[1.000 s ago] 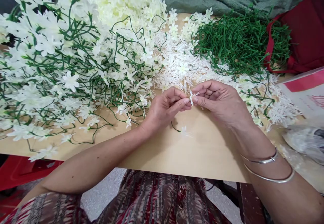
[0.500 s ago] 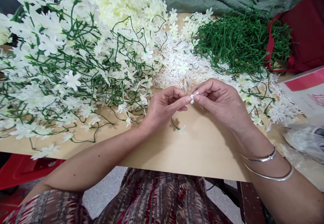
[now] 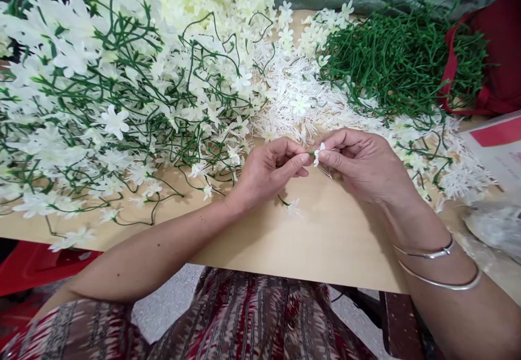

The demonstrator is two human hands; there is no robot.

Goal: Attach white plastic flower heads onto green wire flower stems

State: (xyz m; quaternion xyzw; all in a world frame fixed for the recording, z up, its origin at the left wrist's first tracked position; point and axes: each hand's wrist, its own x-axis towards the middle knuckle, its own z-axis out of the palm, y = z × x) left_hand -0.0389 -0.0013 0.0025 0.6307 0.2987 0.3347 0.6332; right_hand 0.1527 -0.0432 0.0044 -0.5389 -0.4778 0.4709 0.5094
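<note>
Thumb and fingertips of my left hand [image 3: 272,171] pinch a green stem, most of it hidden behind the fingers. A small white flower [image 3: 318,155] sits at the stem's tip, between the two hands. On the flower's right side, my right hand [image 3: 362,162] is closed on it with thumb and forefinger; thin white strands show below these fingers. Another flower [image 3: 292,207] on a green stem lies on the table just below my left hand. Behind the hands spreads a pile of white stamen strands [image 3: 295,86].
A big heap of white flowers on green stems [image 3: 118,105] covers the left side. Loose green stems [image 3: 399,61] lie at the back right beside a red bag [image 3: 507,56]. Clear plastic [image 3: 494,224] rests at the right, and the wooden table's [image 3: 325,257] front edge is near my body.
The hands have moved slightly apart, and a bit of green stem now shows between my left fingertips and the flower. The whole view has shifted a little.
</note>
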